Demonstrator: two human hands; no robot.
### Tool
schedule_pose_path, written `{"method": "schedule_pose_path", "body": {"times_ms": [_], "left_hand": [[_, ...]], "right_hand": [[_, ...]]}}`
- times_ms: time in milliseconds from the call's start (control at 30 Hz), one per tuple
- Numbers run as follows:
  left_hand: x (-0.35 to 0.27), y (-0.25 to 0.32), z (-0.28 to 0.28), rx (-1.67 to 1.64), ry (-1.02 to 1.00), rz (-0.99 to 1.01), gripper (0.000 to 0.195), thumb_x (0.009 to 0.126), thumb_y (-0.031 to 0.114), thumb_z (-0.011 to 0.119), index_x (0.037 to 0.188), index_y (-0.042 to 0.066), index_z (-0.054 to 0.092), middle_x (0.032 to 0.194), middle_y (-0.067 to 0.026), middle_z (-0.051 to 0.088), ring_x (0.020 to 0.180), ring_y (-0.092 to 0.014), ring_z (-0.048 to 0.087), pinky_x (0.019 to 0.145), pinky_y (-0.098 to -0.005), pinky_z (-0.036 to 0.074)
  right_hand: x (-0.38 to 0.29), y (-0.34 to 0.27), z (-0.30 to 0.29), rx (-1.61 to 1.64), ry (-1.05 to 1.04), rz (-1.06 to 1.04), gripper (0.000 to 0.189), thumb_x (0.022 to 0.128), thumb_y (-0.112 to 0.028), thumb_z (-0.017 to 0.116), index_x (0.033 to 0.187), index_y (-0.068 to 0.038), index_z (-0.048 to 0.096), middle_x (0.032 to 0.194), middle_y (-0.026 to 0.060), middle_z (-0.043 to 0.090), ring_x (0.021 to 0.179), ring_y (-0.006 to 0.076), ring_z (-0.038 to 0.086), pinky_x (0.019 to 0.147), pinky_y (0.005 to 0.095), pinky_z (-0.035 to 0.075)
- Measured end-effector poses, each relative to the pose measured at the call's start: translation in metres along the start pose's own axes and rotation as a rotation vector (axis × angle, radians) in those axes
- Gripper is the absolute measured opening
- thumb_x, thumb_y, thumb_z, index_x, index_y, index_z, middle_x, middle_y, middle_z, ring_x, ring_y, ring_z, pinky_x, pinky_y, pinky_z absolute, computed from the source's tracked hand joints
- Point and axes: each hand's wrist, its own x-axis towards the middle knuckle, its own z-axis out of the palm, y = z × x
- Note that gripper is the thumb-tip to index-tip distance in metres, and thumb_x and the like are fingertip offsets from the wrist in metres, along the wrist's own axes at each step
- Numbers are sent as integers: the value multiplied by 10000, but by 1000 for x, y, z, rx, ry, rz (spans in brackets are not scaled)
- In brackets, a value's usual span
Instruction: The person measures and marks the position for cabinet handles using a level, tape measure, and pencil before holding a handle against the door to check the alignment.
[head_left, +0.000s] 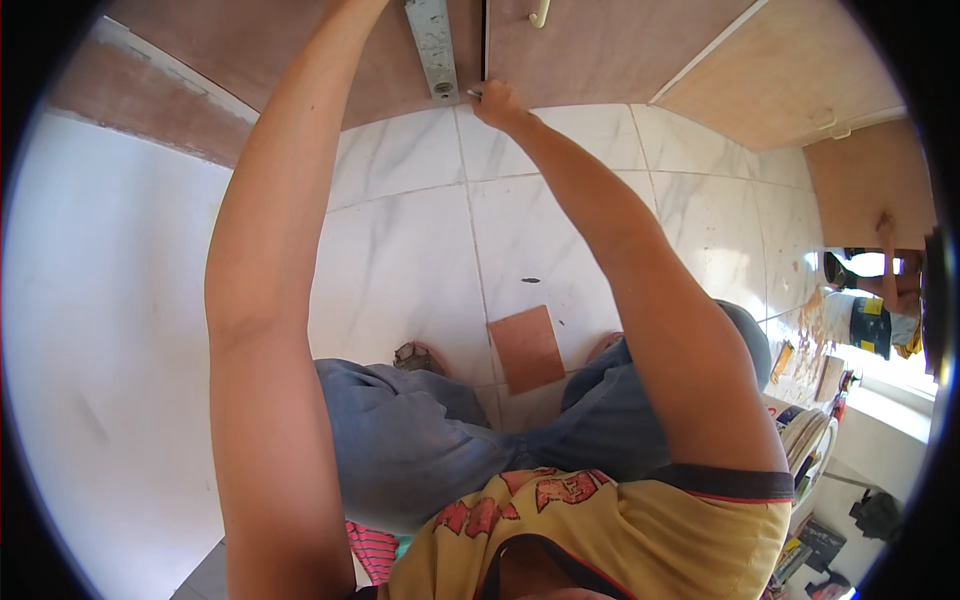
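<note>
My left hand is beyond the top edge of the view; only the bare forearm rises to it. Low on the brown wooden cabinet front, my right hand (501, 105) is closed around a thin pencil-like tool (474, 93), its pale tip pointing left. Just left of that tip, a worn metal spirit level (433, 49) runs up the panel, with a round vial near its lower end. Between the level and a cabinet door (592, 52) is a narrow dark gap. A cream hook-shaped handle (538, 13) is fixed to this door.
A square brown board piece (526, 349) lies on the marbled tile floor (390, 247) between my feet. White wall stands at left. Cabinet doors (787, 75) continue rightward. At far right, another person's hand (885, 223) touches a brown panel; a bucket (806, 442) stands near my right side.
</note>
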Motion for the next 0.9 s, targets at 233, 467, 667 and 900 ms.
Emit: {"method": "schedule_pose_path", "body": {"times_ms": [233, 467, 667, 900], "left_hand": [[5, -7, -6, -53, 43, 25, 589, 586, 399, 968, 858, 17, 611, 820, -176, 695, 754, -346, 676, 708, -444, 532], [3, -4, -2, -67, 25, -3, 574, 596, 400, 966, 839, 15, 617, 815, -174, 708, 766, -335, 694, 706, -438, 536], [0, -3, -2, -144, 0, -4, 574, 610, 423, 958, 839, 21, 619, 813, -173, 717, 760, -316, 700, 699, -429, 539], [2, -10, -1, -79, 73, 93, 578, 621, 429, 953, 851, 14, 624, 799, -170, 717, 731, -314, 700, 682, -421, 542]], "right_hand": [[2, -44, 25, 252, 139, 194, 356, 854, -380, 747, 1068, -95, 746, 990, 192, 747, 952, 402, 710, 852, 479, 567], [2, -38, 27, 259, 257, 119, 362, 853, -389, 747, 1009, -63, 736, 916, 183, 750, 898, 393, 716, 808, 473, 571], [4, -33, 28, 262, 273, 108, 385, 849, -404, 745, 1030, -64, 733, 911, 193, 750, 883, 402, 715, 807, 470, 572], [7, -38, 33, 281, 325, 92, 396, 848, -403, 738, 1036, -54, 730, 915, 195, 752, 895, 400, 718, 815, 468, 573]]}}
